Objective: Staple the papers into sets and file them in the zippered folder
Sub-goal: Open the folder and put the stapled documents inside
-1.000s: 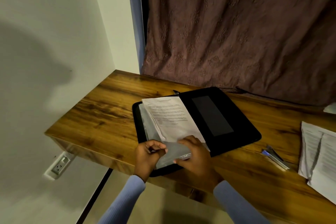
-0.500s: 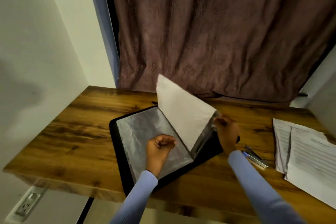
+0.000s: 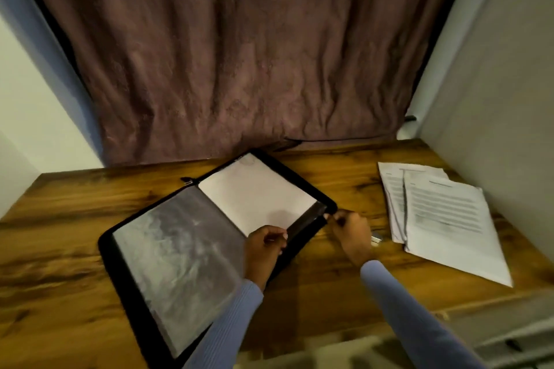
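Note:
The black zippered folder (image 3: 329, 204) lies open on the wooden desk. Its left half shows an empty clear plastic sleeve (image 3: 177, 249). Its right half shows a sleeve with a white paper set (image 3: 257, 198) lying flat, blank side up. My left hand (image 3: 263, 249) rests loosely curled on the lower edge of that page. My right hand (image 3: 352, 229) pinches the sleeve's corner at the folder's right edge. A silver stapler (image 3: 377, 239) peeks out just behind my right hand, mostly hidden.
Two overlapping stacks of printed papers (image 3: 443, 216) lie at the desk's right side. A dark curtain (image 3: 239, 54) hangs behind the desk, and a grey wall panel (image 3: 494, 99) bounds its right edge. The desk's front edge is close to my arms.
The sleeve holding the paper set, raised half a second ago, has been turned over and now lies flat on the folder's right half. My right hand followed it down; the view shifted right.

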